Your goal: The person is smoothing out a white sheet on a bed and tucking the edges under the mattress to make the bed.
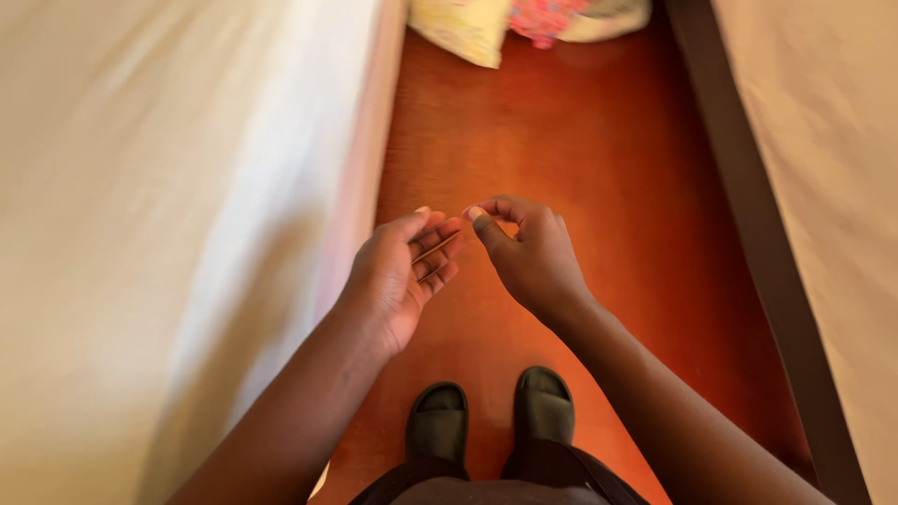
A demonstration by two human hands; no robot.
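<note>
the floor [599, 140] is a glossy reddish orange-brown with faint darker streaks, brightest in the middle and deeper red toward the edges. the sheet [168, 187] on the left is plain cream-white shading to beige, the cloth [832, 140] on the right is plain tan above a dark brown frame [748, 206], and the sandals [491, 416] are black. at the top lies a pale yellow pillow [463, 28] with a faint print, beside a pink and red flowered cloth [543, 19].
</note>
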